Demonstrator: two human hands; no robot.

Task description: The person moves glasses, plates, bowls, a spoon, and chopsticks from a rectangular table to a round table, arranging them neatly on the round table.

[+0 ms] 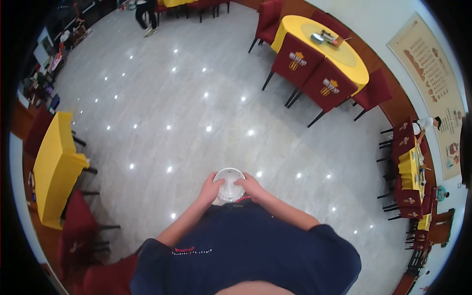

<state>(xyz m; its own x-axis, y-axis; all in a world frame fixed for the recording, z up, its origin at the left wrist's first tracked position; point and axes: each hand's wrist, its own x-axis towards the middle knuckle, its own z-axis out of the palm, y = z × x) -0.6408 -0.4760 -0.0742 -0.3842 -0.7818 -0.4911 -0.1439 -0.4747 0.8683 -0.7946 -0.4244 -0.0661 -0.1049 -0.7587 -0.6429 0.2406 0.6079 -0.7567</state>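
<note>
A round, clear, shallow container (230, 195) is held in front of the dark blue shirt, over the grey floor. At its left side is my left hand (212, 187), with the thumb resting over the container and the fingers round its edge. My right hand (250, 185) grips the opposite side in the same way, thumb on top. The fingers beneath are mostly hidden. What the container holds, if anything, cannot be made out.
A yellow-covered round table (361, 73) with red chairs (328, 84) stands at the upper right. Another yellow-covered table (56, 167) is at the left. More tables and chairs line the right wall, near a person (424, 126). Another person (146, 12) is at the top.
</note>
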